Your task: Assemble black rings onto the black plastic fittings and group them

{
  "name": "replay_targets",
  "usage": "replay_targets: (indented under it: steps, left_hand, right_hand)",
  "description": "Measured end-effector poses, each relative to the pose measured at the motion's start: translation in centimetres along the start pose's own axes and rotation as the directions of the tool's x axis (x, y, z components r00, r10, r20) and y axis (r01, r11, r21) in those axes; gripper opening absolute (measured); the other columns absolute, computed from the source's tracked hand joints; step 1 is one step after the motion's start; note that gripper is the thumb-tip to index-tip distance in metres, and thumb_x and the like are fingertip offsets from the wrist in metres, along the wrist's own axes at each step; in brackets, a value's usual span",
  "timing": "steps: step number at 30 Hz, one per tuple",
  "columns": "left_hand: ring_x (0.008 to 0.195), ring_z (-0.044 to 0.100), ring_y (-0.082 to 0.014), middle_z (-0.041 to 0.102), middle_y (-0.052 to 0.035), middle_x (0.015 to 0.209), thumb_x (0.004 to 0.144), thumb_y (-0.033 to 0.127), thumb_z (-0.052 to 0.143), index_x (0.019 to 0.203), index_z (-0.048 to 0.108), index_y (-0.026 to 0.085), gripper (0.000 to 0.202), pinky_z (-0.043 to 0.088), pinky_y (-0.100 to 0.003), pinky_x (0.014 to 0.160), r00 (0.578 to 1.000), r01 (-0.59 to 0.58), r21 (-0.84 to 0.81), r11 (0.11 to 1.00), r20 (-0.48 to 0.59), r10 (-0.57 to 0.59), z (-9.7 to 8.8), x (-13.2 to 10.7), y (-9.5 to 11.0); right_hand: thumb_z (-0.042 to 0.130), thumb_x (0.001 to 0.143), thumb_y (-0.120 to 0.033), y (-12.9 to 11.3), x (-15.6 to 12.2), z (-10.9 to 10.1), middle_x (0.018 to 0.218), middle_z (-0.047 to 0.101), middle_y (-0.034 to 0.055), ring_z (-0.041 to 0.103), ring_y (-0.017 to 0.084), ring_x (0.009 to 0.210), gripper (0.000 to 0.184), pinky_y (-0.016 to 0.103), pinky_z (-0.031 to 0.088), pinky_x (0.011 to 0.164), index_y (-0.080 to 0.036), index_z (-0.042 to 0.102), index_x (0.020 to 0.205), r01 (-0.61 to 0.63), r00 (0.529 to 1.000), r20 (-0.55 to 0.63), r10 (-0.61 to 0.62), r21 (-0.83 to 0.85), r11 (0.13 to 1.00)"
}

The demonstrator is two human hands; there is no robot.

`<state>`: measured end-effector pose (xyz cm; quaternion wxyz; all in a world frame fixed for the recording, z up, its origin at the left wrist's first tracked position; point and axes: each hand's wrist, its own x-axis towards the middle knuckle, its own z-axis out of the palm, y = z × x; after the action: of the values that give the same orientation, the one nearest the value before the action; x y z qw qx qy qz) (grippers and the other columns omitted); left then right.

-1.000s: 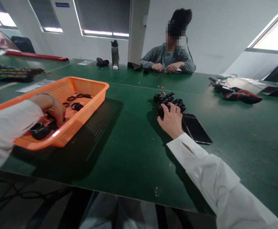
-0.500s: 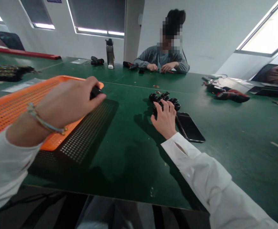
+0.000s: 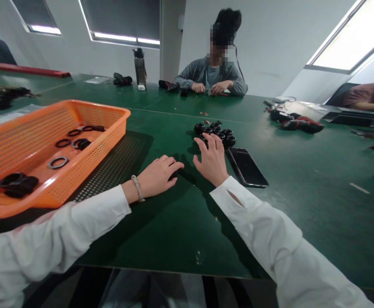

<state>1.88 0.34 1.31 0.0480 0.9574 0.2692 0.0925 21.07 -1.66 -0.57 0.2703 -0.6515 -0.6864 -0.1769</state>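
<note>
My left hand (image 3: 156, 177) is low over the green table (image 3: 161, 235), right of the orange basket. Its thumb and fingers are closed round a small black part (image 3: 173, 175), mostly hidden by the fingers. My right hand (image 3: 213, 161) has its fingers spread at the near side of a cluster of shiny black round parts (image 3: 228, 140). Its fingertips reach the nearest ones; a firm grip does not show. In the orange basket (image 3: 93, 160) lie several black rings (image 3: 63, 143), a grey ring (image 3: 58, 162) and thick black pieces (image 3: 19, 185).
A phone (image 3: 247, 167) lies right of my right hand. Across the table sits a person (image 3: 212, 77), hands on the tabletop. A bottle (image 3: 140, 70) and dark tools (image 3: 123, 80) stand at the back. Red and black tools (image 3: 298, 122) lie far right, near another person (image 3: 363, 96).
My left hand has moved from above the basket rightward and down to the table, uncovering the rings inside. My right hand stays at the black parts. The view has shifted slightly.
</note>
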Motion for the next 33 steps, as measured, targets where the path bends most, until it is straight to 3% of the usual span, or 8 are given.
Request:
replay_targets:
  steps: [5,10,14,19,24,29,33]
  left_hand:
    - [0.116,0.048,-0.0279,0.051,-0.0155,0.125,0.076,0.034,0.06,0.136,0.031,0.011,0.07,0.039,-0.044,0.101,0.994,0.033,-0.134,0.99,-0.095,-0.046,0.4,-0.1,-0.8]
    - [0.115,0.048,-0.0268,0.051,-0.014,0.124,0.074,0.026,0.054,0.128,0.041,0.013,0.057,0.039,-0.043,0.101,0.987,0.013,-0.123,0.992,-0.157,-0.032,0.4,-1.2,-2.3]
    - [0.104,0.052,-0.0243,0.055,-0.0103,0.112,0.076,0.025,0.053,0.115,0.055,0.017,0.04,0.045,-0.041,0.094,0.984,0.031,-0.113,0.993,-0.169,-0.05,0.2,-1.9,-3.4]
    - [0.09,0.058,-0.0213,0.062,-0.0074,0.097,0.077,0.032,0.058,0.106,0.059,0.016,0.033,0.048,-0.034,0.082,0.988,0.081,-0.198,0.977,-0.113,-0.105,0.2,-2.0,-3.7]
    - [0.077,0.061,-0.0185,0.068,-0.005,0.09,0.078,0.038,0.059,0.102,0.062,0.017,0.032,0.048,-0.029,0.072,0.981,0.127,-0.284,0.95,-0.103,-0.162,0.2,-1.9,-3.5]
    - [0.068,0.06,-0.0164,0.068,-0.003,0.081,0.08,0.043,0.056,0.098,0.063,0.016,0.033,0.047,-0.027,0.066,0.966,0.144,-0.41,0.901,-0.139,-0.217,0.1,-2.0,-3.0]
    - [0.064,0.058,-0.015,0.066,-0.0019,0.078,0.079,0.041,0.055,0.096,0.062,0.016,0.031,0.045,-0.025,0.062,0.957,0.143,-0.459,0.877,-0.164,-0.241,0.0,-2.0,-2.4]
  right_hand:
    - [0.049,0.077,-0.017,-0.1,0.0,-0.3,0.13,0.047,0.0155,0.034,0.032,0.126,0.042,0.05,0.035,0.099,-0.016,0.055,0.119,0.028,1.0,-0.001,-0.028,0.054,0.998]
    - [0.048,0.079,-0.019,-0.8,-0.3,-1.0,0.115,0.058,0.0118,0.05,0.027,0.11,0.031,0.046,0.04,0.097,-0.019,0.06,0.107,0.167,0.982,0.037,-0.184,0.278,0.946]
    - [0.055,0.08,-0.028,-2.3,-1.0,-1.5,0.107,0.062,0.0091,0.056,0.023,0.098,0.03,0.039,0.047,0.087,-0.02,0.06,0.108,0.258,0.906,0.203,-0.373,0.435,0.863]
    - [0.062,0.078,-0.028,-3.1,-1.4,-1.5,0.096,0.065,0.0084,0.058,0.023,0.092,0.028,0.038,0.048,0.08,-0.018,0.062,0.104,0.148,0.908,0.302,-0.29,0.416,0.897]
    - [0.069,0.071,-0.024,-2.4,-1.2,-1.1,0.095,0.067,0.0061,0.062,0.02,0.086,0.037,0.035,0.05,0.075,-0.019,0.06,0.106,-0.024,0.914,0.351,-0.206,0.552,0.833]
    - [0.07,0.067,-0.025,-2.1,-1.5,-0.7,0.091,0.067,0.0032,0.065,0.018,0.083,0.039,0.031,0.052,0.069,-0.021,0.057,0.104,-0.213,0.924,0.363,-0.122,0.751,0.625]
    - [0.07,0.063,-0.022,-2.2,-1.7,-0.5,0.089,0.065,0.0021,0.064,0.017,0.085,0.039,0.031,0.053,0.073,-0.021,0.054,0.099,-0.275,0.938,0.338,-0.07,0.853,0.444]
